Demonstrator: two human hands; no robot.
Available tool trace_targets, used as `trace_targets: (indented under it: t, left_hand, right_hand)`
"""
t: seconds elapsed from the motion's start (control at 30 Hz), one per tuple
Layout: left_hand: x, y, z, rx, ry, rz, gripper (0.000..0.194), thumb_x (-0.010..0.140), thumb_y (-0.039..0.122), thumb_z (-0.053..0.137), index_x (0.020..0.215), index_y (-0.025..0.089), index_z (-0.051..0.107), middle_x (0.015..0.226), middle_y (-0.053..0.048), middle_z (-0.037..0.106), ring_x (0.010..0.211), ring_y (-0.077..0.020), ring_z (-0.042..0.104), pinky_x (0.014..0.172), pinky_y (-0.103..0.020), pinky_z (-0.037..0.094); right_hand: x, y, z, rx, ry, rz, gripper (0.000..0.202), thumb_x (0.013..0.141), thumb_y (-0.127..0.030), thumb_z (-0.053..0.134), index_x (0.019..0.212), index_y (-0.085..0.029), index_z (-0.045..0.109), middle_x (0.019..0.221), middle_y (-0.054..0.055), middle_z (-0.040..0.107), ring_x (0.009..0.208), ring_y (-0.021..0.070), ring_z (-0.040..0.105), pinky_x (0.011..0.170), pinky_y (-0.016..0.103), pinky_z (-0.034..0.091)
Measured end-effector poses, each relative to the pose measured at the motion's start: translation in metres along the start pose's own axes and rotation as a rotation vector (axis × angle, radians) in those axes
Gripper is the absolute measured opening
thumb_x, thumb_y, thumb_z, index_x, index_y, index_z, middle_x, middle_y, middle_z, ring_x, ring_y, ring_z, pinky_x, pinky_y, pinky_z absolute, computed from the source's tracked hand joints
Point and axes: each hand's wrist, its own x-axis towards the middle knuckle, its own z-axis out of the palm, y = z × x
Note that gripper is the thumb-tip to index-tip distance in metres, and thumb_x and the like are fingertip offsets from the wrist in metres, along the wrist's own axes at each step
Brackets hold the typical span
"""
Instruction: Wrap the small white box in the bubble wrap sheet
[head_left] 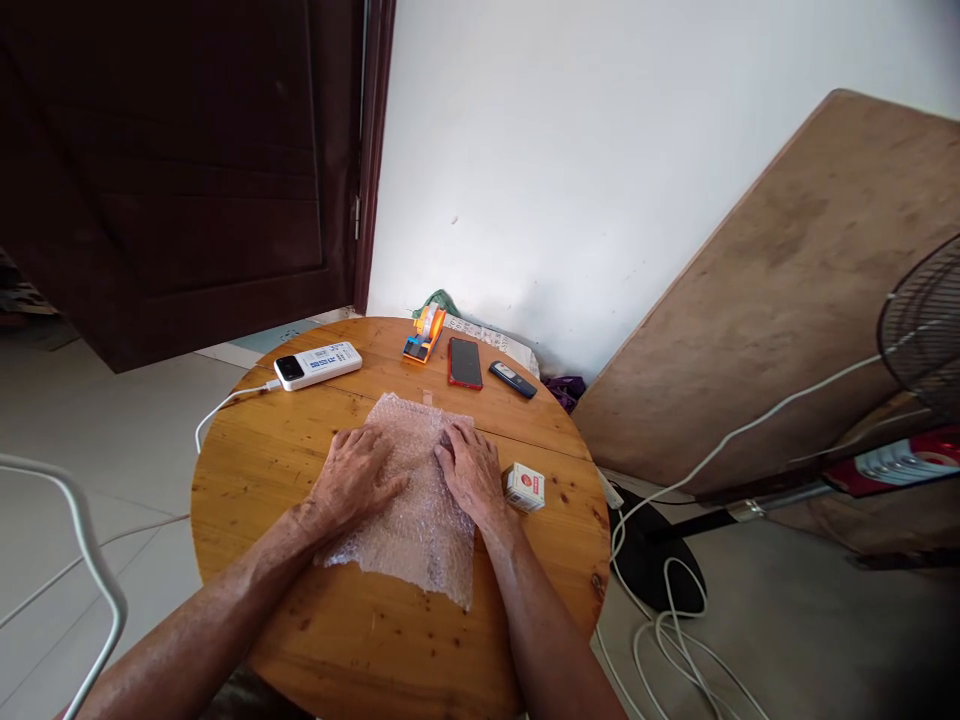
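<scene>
A sheet of bubble wrap (420, 500) lies spread on a round wooden table (360, 640). My left hand (358, 470) rests flat on the sheet's left side, its thumb stretched toward the middle. On the upper right part of the sheet lies my right hand (471, 470), fingers slightly bent and pointing away from me. A small dark patch shows by its thumb and index finger; I cannot tell what it is. Just right of that hand stands a small white box (525, 487) with a red mark. Neither hand visibly grips anything.
Along the table's far side are a white power bank (319, 365) with a cable, an orange tape dispenser (425, 335), a red-edged phone (465, 363) and a dark remote-like device (512, 379). Right of the table stands a fan base (652, 550) among loose white cables.
</scene>
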Motion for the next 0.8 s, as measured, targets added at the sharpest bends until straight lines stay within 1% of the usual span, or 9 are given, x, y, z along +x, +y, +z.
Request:
trace_targets:
  t: [0.1,0.17,0.23,0.3,0.37,0.47,0.53,0.63,0.8]
  left_hand:
    - [-0.002,0.003,-0.003,-0.081,0.033,0.068,0.034,0.085,0.038,0.063,0.113,0.017,0.066,0.128,-0.014,0.062,0.124,-0.0325,0.052,0.105,-0.05,0.041]
    - [-0.003,0.005,-0.004,-0.128,-0.02,0.155,0.035,0.085,0.037,0.063,0.114,0.018,0.065,0.126,-0.013,0.063,0.12,-0.0313,0.054,0.104,-0.05,0.042]
    - [-0.005,0.007,-0.005,-0.141,-0.091,0.222,0.039,0.082,0.037,0.066,0.117,0.018,0.065,0.126,-0.013,0.062,0.119,-0.0326,0.054,0.104,-0.052,0.042]
    - [-0.005,0.008,-0.005,-0.146,-0.122,0.245,0.045,0.081,0.036,0.068,0.122,0.017,0.062,0.128,-0.014,0.06,0.12,-0.0337,0.053,0.105,-0.052,0.041]
    - [-0.005,0.008,-0.005,-0.164,-0.114,0.237,0.049,0.082,0.035,0.066,0.127,0.017,0.058,0.129,-0.015,0.059,0.121,-0.0327,0.052,0.106,-0.051,0.04]
    - [-0.003,0.008,-0.005,-0.175,-0.118,0.223,0.052,0.082,0.033,0.066,0.13,0.018,0.056,0.13,-0.014,0.059,0.123,-0.0314,0.051,0.108,-0.049,0.039]
    - [-0.002,0.007,-0.005,-0.165,-0.132,0.219,0.054,0.08,0.032,0.067,0.131,0.018,0.055,0.131,-0.013,0.058,0.125,-0.0316,0.05,0.109,-0.049,0.038]
    - [-0.001,0.005,-0.005,-0.161,-0.132,0.225,0.049,0.081,0.032,0.067,0.127,0.019,0.058,0.132,-0.013,0.058,0.125,-0.0317,0.05,0.109,-0.05,0.038]
    - [-0.002,0.004,-0.005,-0.159,-0.127,0.227,0.037,0.081,0.033,0.066,0.114,0.017,0.064,0.133,-0.014,0.057,0.125,-0.0329,0.05,0.108,-0.051,0.038]
  right_hand:
    - [-0.001,0.0,-0.005,0.033,0.05,-0.019,0.032,0.096,-0.026,0.049,0.126,-0.02,0.058,0.14,0.012,0.054,0.129,0.0289,0.048,0.102,0.046,0.038]
    - [-0.002,-0.001,-0.009,0.072,0.093,-0.06,0.032,0.093,-0.025,0.053,0.124,-0.02,0.059,0.141,0.012,0.053,0.13,0.0287,0.047,0.104,0.046,0.037]
    - [-0.003,-0.003,-0.013,0.125,0.091,-0.119,0.032,0.09,-0.025,0.058,0.122,-0.021,0.061,0.141,0.011,0.053,0.13,0.0276,0.047,0.106,0.046,0.036]
    - [-0.004,-0.006,-0.019,0.179,0.004,-0.189,0.034,0.085,-0.025,0.064,0.119,-0.022,0.063,0.137,0.009,0.057,0.129,0.0266,0.049,0.107,0.045,0.036]
    - [-0.006,-0.008,-0.024,0.229,-0.148,-0.258,0.041,0.081,-0.028,0.069,0.122,-0.024,0.063,0.135,0.008,0.059,0.128,0.0265,0.05,0.108,0.045,0.036]
    - [-0.01,-0.009,-0.032,0.271,-0.365,-0.307,0.069,0.074,-0.036,0.077,0.138,-0.025,0.053,0.147,0.01,0.049,0.136,0.0283,0.043,0.113,0.046,0.031]
    - [-0.014,-0.006,-0.036,0.265,-0.456,-0.295,0.086,0.069,-0.04,0.079,0.146,-0.024,0.044,0.154,0.012,0.039,0.142,0.0299,0.034,0.116,0.048,0.027]
    - [-0.017,0.002,-0.041,0.229,-0.526,-0.262,0.094,0.066,-0.042,0.081,0.149,-0.025,0.04,0.158,0.012,0.032,0.145,0.032,0.028,0.116,0.051,0.023]
    - [-0.019,0.014,-0.046,0.173,-0.554,-0.209,0.091,0.066,-0.04,0.08,0.147,-0.022,0.044,0.159,0.014,0.03,0.146,0.0324,0.027,0.116,0.05,0.024]
